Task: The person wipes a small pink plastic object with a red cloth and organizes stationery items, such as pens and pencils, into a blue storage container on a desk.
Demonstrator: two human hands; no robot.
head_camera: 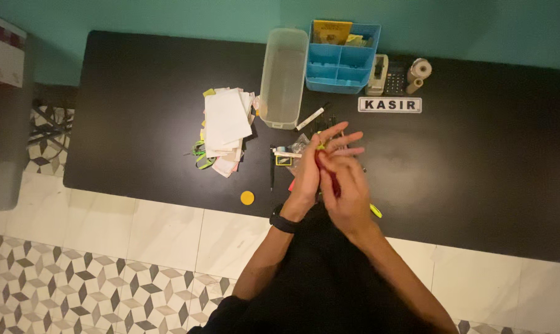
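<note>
My left hand (pixel 317 167) and my right hand (pixel 348 192) meet over the near edge of the black desk (pixel 478 173). The left hand has its fingers stretched out and loosely fanned toward the far side, while its thumb and palm press against a slim red pen (pixel 331 180) that runs down between both hands. My right hand is curled around the lower part of that pen, fingers closed on it. A small yellow-green tip (pixel 321 146) shows just above the pen by my left fingers; I cannot tell what it belongs to. A black wristband (pixel 283 221) sits on my left wrist.

Under my hands lie small stationery bits, with a white marker (pixel 311 117) just beyond. Left of them is a messy stack of white papers (pixel 226 127), and a round yellow disc (pixel 247 198) rests near the desk's front edge. Farther back stand a clear plastic tub (pixel 284 77), a blue compartment organizer (pixel 342 59), a tape dispenser (pixel 377 74) and a calculator (pixel 395 79).
</note>
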